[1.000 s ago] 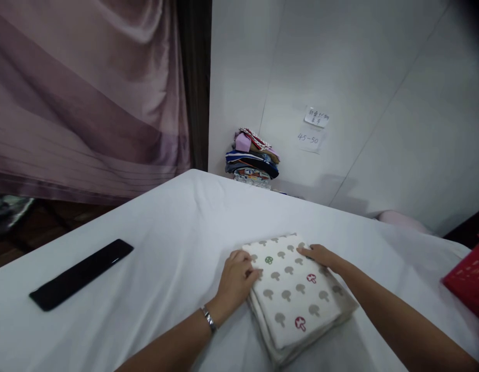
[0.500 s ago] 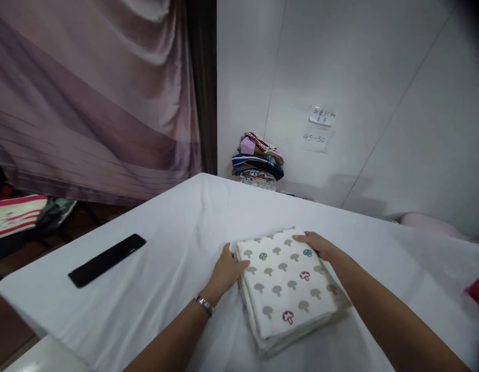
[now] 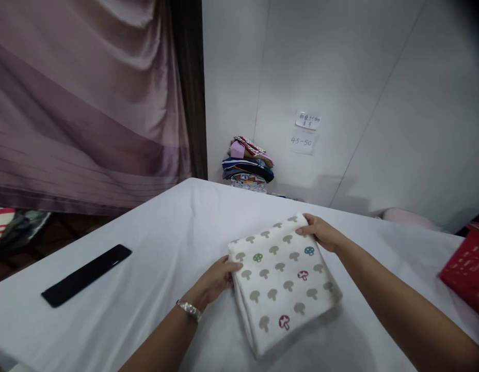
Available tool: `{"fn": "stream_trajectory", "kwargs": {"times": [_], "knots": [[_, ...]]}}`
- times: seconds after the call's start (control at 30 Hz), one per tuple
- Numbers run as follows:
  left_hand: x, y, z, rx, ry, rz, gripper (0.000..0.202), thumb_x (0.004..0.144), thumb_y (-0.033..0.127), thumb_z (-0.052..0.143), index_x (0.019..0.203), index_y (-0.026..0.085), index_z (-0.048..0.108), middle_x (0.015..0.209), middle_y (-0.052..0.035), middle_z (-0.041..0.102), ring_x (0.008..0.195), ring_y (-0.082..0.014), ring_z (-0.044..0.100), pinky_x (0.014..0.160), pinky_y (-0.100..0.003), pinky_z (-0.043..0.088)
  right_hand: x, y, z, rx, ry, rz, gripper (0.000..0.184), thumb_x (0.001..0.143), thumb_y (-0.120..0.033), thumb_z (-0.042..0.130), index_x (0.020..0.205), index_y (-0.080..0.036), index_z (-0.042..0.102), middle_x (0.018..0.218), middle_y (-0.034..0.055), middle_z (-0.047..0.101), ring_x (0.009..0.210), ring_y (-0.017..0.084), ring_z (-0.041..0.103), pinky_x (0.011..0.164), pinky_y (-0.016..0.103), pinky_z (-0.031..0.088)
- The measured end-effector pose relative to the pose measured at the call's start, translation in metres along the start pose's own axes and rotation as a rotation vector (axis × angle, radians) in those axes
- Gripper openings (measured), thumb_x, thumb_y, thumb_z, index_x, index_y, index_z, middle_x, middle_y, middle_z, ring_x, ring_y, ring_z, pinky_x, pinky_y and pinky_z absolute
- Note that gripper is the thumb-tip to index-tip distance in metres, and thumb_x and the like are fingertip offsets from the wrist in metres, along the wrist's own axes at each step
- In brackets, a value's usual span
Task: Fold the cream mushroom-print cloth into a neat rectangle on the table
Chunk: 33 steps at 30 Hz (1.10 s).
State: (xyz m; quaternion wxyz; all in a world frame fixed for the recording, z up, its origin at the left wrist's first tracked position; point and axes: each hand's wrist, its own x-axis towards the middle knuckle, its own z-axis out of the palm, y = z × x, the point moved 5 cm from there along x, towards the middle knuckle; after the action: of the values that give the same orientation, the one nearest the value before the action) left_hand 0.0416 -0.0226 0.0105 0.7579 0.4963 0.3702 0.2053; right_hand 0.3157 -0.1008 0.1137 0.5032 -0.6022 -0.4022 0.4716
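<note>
A folded white cloth (image 3: 280,281) printed with grey, red, green and blue mushrooms is held just above the white-covered table (image 3: 154,248). My left hand (image 3: 214,281), with a metal watch on the wrist, grips the cloth's left edge, thumb on top. My right hand (image 3: 320,232) is closed on the far right corner, fingers curled over the edge. The cloth's far side is tilted up off the table.
A long black flat object (image 3: 85,275) lies on the table at the left. A pile of folded clothes (image 3: 248,165) sits by the wall behind the table, under two paper notes (image 3: 304,132). A red basket (image 3: 467,266) is at the right edge. A purple curtain (image 3: 84,103) hangs left.
Both hands have shifted from resting on the folded cloth to gripping its edges. The cloth has risen off the table and tilted, its far side up.
</note>
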Motion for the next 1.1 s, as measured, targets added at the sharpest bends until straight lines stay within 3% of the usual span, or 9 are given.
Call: {"fn": "stream_trajectory", "kwargs": {"times": [0.07,0.13,0.3,0.4,0.5,0.63,0.73,0.87,1.1], "knots": [[0.003,0.010,0.003,-0.018,-0.108,-0.003,0.054,0.065,0.026,0.070,0.115,0.015,0.051,0.111,-0.0135,0.063,0.099,-0.0247,0.061,0.084,-0.037,0.050,-0.003,-0.016,0.000,-0.033,0.012,-0.065,0.063,0.056,-0.016,0.073,0.114,-0.020,0.050,0.098,0.0055,0.066,0.081,0.021,0.064,0.075,0.036,0.053],[0.009,0.040,0.001,0.033,-0.072,0.103,0.053,0.064,0.022,0.069,0.114,0.016,0.052,0.113,-0.0118,0.062,0.100,-0.0249,0.060,0.084,-0.038,0.049,-0.003,-0.039,-0.005,-0.069,0.074,-0.151,0.071,0.054,-0.016,0.073,0.120,-0.021,0.047,0.103,0.0048,0.063,0.084,0.020,0.063,0.077,0.035,0.053],[-0.002,0.167,0.004,0.361,0.220,0.814,0.075,0.060,0.019,0.072,0.128,0.019,0.040,0.118,-0.0077,0.058,0.100,-0.0215,0.058,0.088,-0.037,0.046,-0.018,-0.110,-0.027,-0.230,0.285,-0.556,0.082,0.057,-0.023,0.074,0.132,-0.025,0.039,0.108,0.0036,0.059,0.092,0.020,0.059,0.080,0.035,0.051],[-0.025,0.201,0.009,0.682,0.428,1.157,0.072,0.065,0.021,0.069,0.130,0.021,0.039,0.123,-0.0058,0.053,0.107,-0.0208,0.052,0.095,-0.036,0.041,-0.038,-0.114,-0.030,-0.431,0.409,-0.764,0.081,0.062,-0.030,0.074,0.134,-0.027,0.036,0.114,0.0048,0.056,0.099,0.021,0.056,0.086,0.037,0.047],[-0.029,0.164,0.004,0.910,0.458,1.253,0.050,0.071,0.020,0.063,0.118,0.020,0.048,0.116,-0.0062,0.056,0.108,-0.0218,0.050,0.094,-0.036,0.040,-0.051,-0.056,-0.024,-0.691,0.517,-0.799,0.060,0.071,-0.036,0.068,0.126,-0.024,0.047,0.121,0.0079,0.054,0.111,0.024,0.050,0.098,0.040,0.038],[-0.011,0.059,-0.006,1.165,0.151,1.090,0.028,0.071,0.009,0.055,0.096,0.020,0.055,0.099,-0.0051,0.062,0.094,-0.0206,0.055,0.085,-0.036,0.043,-0.052,0.072,-0.008,-0.832,0.388,-0.630,0.033,0.079,-0.037,0.057,0.108,-0.023,0.060,0.113,0.0101,0.060,0.111,0.026,0.051,0.098,0.041,0.039],[-0.006,0.008,-0.009,1.313,-0.004,0.924,0.032,0.065,0.001,0.049,0.091,0.019,0.054,0.095,-0.0048,0.062,0.091,-0.0208,0.053,0.081,-0.036,0.043,-0.057,0.133,-0.004,-0.806,0.340,-0.563,0.033,0.077,-0.031,0.056,0.109,-0.024,0.060,0.112,0.0080,0.061,0.108,0.025,0.053,0.096,0.043,0.041],[-0.015,0.006,-0.007,1.345,-0.067,0.858,0.038,0.062,-0.001,0.046,0.094,0.019,0.053,0.097,-0.0049,0.061,0.092,-0.0213,0.052,0.080,-0.036,0.043,-0.067,0.146,-0.008,-0.676,0.286,-0.464,0.042,0.075,-0.020,0.052,0.116,-0.025,0.057,0.124,0.0046,0.056,0.118,0.022,0.048,0.103,0.043,0.036],[-0.037,0.027,-0.010,1.221,-0.088,0.788,0.051,0.066,0.005,0.044,0.113,0.022,0.053,0.118,-0.0027,0.058,0.109,-0.0197,0.049,0.094,-0.038,0.040,-0.082,0.121,-0.014,-0.505,0.295,-0.254,0.034,0.079,-0.029,0.055,0.112,-0.027,0.062,0.128,0.0022,0.055,0.125,0.023,0.042,0.105,0.043,0.033]]}}
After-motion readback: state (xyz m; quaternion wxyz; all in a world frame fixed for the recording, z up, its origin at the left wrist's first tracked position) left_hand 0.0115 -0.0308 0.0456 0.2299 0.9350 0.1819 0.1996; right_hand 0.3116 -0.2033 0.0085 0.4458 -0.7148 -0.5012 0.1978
